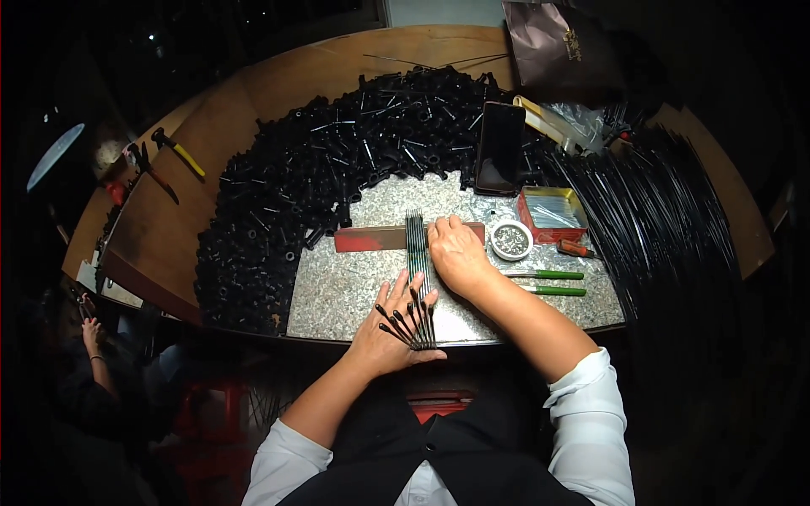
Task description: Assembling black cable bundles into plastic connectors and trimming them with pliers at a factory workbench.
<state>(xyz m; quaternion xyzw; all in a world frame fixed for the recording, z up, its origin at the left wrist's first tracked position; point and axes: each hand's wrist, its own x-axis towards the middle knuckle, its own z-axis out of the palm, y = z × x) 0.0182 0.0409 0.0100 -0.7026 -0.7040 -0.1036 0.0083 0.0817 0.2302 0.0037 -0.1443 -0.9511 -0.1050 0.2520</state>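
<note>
While thin rods (415, 240) touch the splayed left hand (378, 339), right hand (458, 255) curled beside them, grips unclear

Black vest (371, 476) with one small dark button (431, 447) at front; white shirt (426, 489) beneath vest, showing as pointed wedge. White sleeves (593, 430) to either side of vest, creased, rolled back into thick cuffs (586, 378), leaving both forearms (527, 320) bare.

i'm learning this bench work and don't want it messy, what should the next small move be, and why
I'd probably have the left hand gather the black ends closer together: they fan out across it, while the thin rods lie side by side over the reddish bar. The right hand is at the bar, just beside the rods.
</note>
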